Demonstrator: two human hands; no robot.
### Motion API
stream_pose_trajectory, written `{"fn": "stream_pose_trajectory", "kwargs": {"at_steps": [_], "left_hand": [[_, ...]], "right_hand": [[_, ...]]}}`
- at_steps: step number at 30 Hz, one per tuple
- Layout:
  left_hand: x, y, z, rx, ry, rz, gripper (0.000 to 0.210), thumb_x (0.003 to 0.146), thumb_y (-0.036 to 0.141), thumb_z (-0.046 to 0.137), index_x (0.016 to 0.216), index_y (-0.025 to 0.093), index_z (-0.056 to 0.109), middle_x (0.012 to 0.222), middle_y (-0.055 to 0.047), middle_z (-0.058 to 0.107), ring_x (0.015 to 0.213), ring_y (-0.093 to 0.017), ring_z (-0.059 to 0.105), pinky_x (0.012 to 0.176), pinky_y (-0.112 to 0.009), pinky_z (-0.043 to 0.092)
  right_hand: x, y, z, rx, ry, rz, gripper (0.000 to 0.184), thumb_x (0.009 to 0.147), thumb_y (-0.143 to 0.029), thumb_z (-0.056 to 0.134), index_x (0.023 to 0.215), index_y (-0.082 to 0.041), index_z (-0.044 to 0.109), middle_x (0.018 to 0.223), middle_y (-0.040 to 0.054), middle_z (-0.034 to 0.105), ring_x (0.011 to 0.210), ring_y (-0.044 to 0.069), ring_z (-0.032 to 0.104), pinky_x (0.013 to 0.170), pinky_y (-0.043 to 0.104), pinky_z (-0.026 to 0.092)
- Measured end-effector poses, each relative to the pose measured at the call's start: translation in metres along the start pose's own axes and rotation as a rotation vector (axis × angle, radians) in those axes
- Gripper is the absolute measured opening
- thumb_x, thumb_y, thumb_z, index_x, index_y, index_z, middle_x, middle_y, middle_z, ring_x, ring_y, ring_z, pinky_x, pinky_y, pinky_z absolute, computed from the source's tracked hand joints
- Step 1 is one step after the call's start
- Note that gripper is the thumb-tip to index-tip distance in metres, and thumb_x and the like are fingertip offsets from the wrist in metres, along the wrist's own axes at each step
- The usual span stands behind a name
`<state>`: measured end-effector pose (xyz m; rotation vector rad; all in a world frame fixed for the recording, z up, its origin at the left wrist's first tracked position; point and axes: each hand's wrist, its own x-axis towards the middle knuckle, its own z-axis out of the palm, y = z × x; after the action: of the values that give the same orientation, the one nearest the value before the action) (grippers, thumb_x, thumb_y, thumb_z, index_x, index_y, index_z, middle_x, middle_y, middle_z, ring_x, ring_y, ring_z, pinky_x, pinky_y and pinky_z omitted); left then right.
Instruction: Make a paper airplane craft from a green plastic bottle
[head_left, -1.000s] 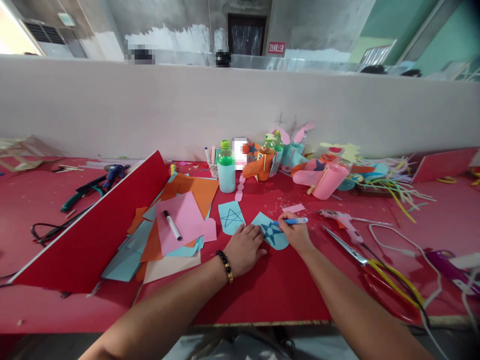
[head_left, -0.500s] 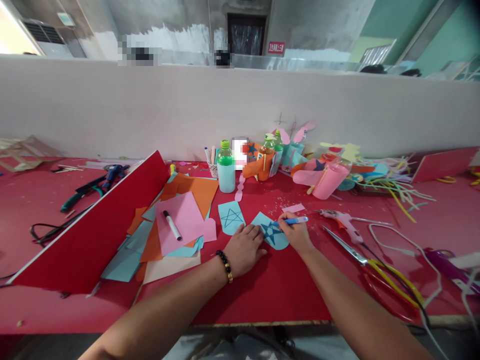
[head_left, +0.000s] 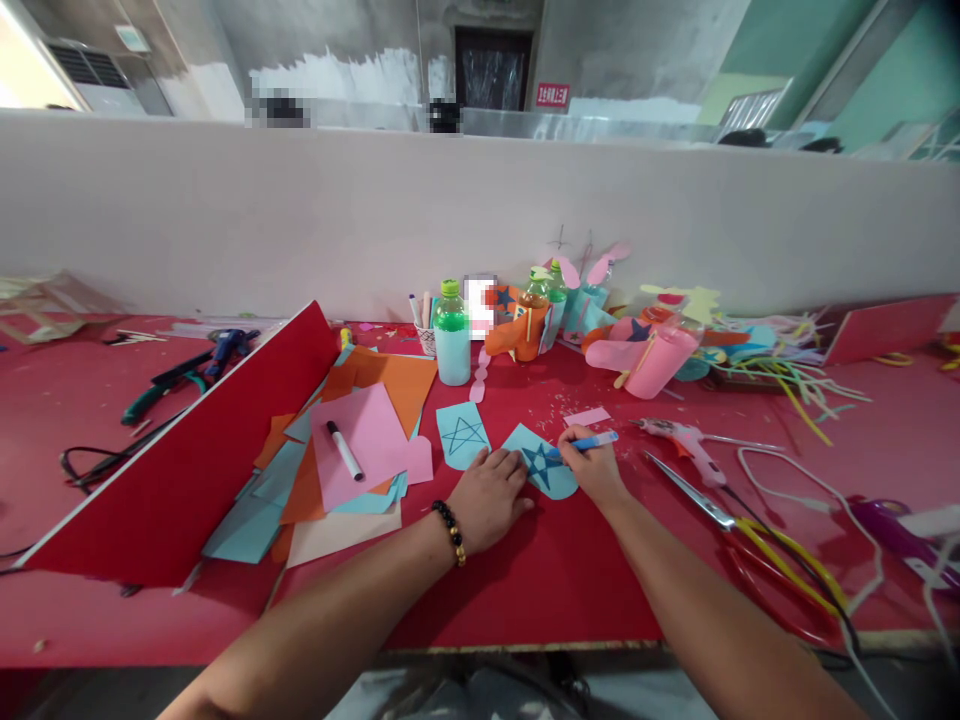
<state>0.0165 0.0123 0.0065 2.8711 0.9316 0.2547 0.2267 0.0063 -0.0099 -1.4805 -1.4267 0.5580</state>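
Observation:
My right hand (head_left: 590, 468) grips a blue marker pen (head_left: 598, 441), its tip down on a rounded light-blue paper piece (head_left: 559, 486). That piece bears a star partly coloured dark blue. Lying flat, my left hand (head_left: 491, 497) rests on the table with its fingertips on the left edge of the same paper. Just beyond its fingers is a second light-blue paper piece (head_left: 463, 436) with a star drawn in outline.
Coloured paper sheets (head_left: 360, 440) and a black-and-white marker (head_left: 345, 451) lie left, beside a tilted red board (head_left: 225, 440). A paper-wrapped bottle (head_left: 453, 350) stands behind. Large scissors (head_left: 739, 525) and a pink glue gun (head_left: 686, 440) lie right.
My right hand and the blue marker have shifted very slightly, the pen tip moving a little along the star. My left hand has stayed in place.

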Motion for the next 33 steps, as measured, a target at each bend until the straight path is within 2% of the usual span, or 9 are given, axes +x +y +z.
{"fn": "stream_pose_trajectory", "kwargs": {"at_steps": [7, 17, 24, 33], "left_hand": [[0.0001, -0.0003, 0.0016, 0.004, 0.011, 0.004, 0.043, 0.095, 0.043, 0.046, 0.129, 0.018, 0.051, 0.140, -0.009, 0.048, 0.129, -0.027, 0.041, 0.109, -0.047, 0.029], [0.0000, -0.0008, 0.0027, 0.006, 0.022, 0.007, 0.043, 0.095, 0.043, 0.046, 0.129, 0.018, 0.051, 0.139, -0.009, 0.049, 0.127, -0.027, 0.042, 0.108, -0.047, 0.029], [-0.0001, -0.0006, 0.0013, 0.005, 0.017, 0.009, 0.044, 0.094, 0.043, 0.047, 0.129, 0.017, 0.051, 0.140, -0.009, 0.048, 0.128, -0.027, 0.041, 0.108, -0.048, 0.030], [-0.0003, -0.0003, 0.0043, 0.007, 0.015, -0.001, 0.044, 0.094, 0.044, 0.047, 0.130, 0.018, 0.051, 0.140, -0.010, 0.048, 0.129, -0.027, 0.041, 0.109, -0.047, 0.029]], "right_hand": [[0.0012, 0.0014, 0.0013, -0.030, 0.014, -0.007, 0.014, 0.080, -0.028, 0.052, 0.069, -0.021, 0.054, 0.058, -0.0023, 0.052, 0.055, 0.013, 0.048, 0.054, 0.025, 0.037], [0.0005, 0.0030, 0.0013, -0.032, 0.003, -0.014, 0.015, 0.079, -0.025, 0.051, 0.065, -0.021, 0.052, 0.054, -0.0035, 0.049, 0.050, 0.012, 0.044, 0.049, 0.025, 0.034], [0.0026, 0.0056, 0.0027, -0.064, 0.026, -0.009, 0.015, 0.083, -0.030, 0.052, 0.071, -0.021, 0.054, 0.060, -0.0018, 0.054, 0.056, 0.014, 0.051, 0.056, 0.026, 0.039], [0.0032, 0.0068, 0.0032, -0.070, 0.031, -0.003, 0.015, 0.083, -0.032, 0.052, 0.073, -0.021, 0.055, 0.061, -0.0013, 0.055, 0.057, 0.015, 0.052, 0.056, 0.026, 0.040]]}}
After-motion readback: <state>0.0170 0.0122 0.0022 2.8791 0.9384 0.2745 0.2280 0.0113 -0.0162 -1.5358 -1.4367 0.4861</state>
